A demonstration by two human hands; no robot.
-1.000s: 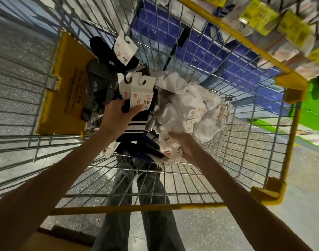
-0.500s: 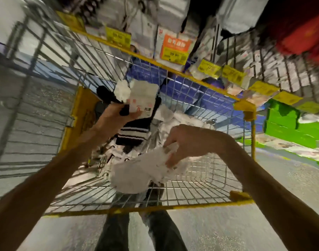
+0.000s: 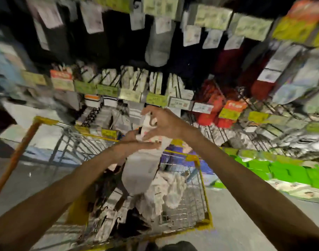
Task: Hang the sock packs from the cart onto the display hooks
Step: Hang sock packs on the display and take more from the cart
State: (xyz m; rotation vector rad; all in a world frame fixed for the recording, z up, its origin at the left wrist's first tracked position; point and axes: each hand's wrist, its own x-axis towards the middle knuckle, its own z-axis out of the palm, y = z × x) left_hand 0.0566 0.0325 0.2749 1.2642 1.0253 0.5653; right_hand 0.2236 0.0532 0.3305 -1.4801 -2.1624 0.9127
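White sock pack, held up above the wire cart, in front of the display's yellow price tags and hanging socks. The right hand has its grip curled round the pack's card top, pinching it; the left hand sits just beneath against the pack, its grip too blurred to judge. More packs, white and dark, lie in the cart.
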